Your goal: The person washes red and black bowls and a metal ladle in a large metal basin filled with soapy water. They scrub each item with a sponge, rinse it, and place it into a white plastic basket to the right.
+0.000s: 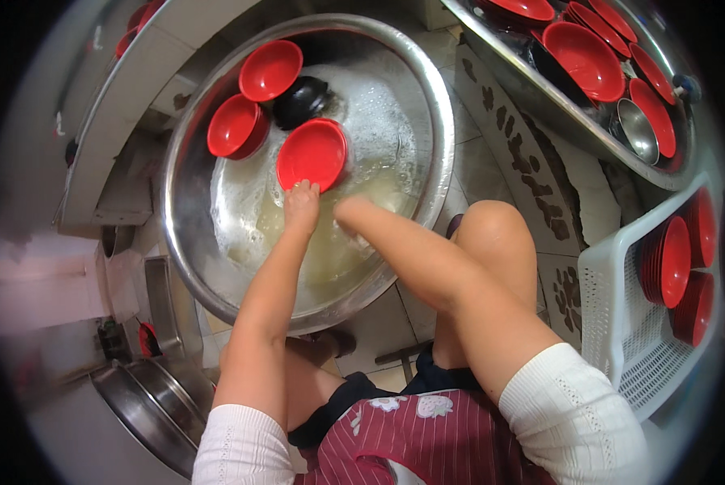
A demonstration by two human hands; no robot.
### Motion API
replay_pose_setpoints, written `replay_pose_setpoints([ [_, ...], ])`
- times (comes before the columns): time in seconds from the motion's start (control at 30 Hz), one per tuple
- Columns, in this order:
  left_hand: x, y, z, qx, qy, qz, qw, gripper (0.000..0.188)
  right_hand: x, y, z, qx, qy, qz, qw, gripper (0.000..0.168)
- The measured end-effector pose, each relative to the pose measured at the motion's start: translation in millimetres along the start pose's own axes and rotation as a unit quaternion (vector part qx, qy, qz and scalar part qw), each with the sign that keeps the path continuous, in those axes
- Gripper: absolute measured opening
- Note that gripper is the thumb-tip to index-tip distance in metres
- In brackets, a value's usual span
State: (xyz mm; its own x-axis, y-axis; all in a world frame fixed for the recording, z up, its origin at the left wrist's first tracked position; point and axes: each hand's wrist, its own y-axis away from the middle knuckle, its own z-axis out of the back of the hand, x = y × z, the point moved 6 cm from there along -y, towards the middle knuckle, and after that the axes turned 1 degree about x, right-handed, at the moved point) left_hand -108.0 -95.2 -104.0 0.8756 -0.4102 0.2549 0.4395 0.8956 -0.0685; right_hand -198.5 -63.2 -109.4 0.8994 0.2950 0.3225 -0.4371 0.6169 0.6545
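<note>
A large round steel basin (pixel 438 121) of soapy water lies before me. My left hand (pixel 302 203) grips the near rim of a red bowl (pixel 311 153), with its fingertips over the edge. To the right of that bowl, my right hand (pixel 351 219) is blurred and partly hidden low in the water; whether it holds something cannot be told. Two more groups of red bowls, one at the top (pixel 271 70) and one at the left (pixel 235 126), sit in the basin. Between them and the held bowl a black bowl (pixel 302 102) lies in the suds.
At the upper right, a metal tub (pixel 556 115) holds several red bowls and a steel bowl (pixel 638 131). A white plastic basket (pixel 602 303) with stacked red bowls (pixel 665 260) stands at the right. Large steel pans (pixel 156 400) are at the lower left.
</note>
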Motion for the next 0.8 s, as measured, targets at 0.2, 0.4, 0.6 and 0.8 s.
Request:
replay_pose_setpoints([
  [0.2,13,80,-5,0.174,0.027,-0.05,0.983,0.019,-20,12,21,-0.037,-0.034,-0.126,0.991,0.039],
  [0.4,54,98,79,0.179,0.102,0.012,0.979,0.027,-31,-2,-19,0.041,0.024,-0.157,0.987,0.031],
  [0.6,121,129,71,-0.078,0.294,0.125,0.944,0.038,-15,-17,0,-0.049,0.101,0.082,0.99,0.03],
  [0.8,64,118,126,-0.126,0.445,0.307,0.832,0.026,52,68,80,-0.305,-0.297,0.099,0.9,0.057],
])
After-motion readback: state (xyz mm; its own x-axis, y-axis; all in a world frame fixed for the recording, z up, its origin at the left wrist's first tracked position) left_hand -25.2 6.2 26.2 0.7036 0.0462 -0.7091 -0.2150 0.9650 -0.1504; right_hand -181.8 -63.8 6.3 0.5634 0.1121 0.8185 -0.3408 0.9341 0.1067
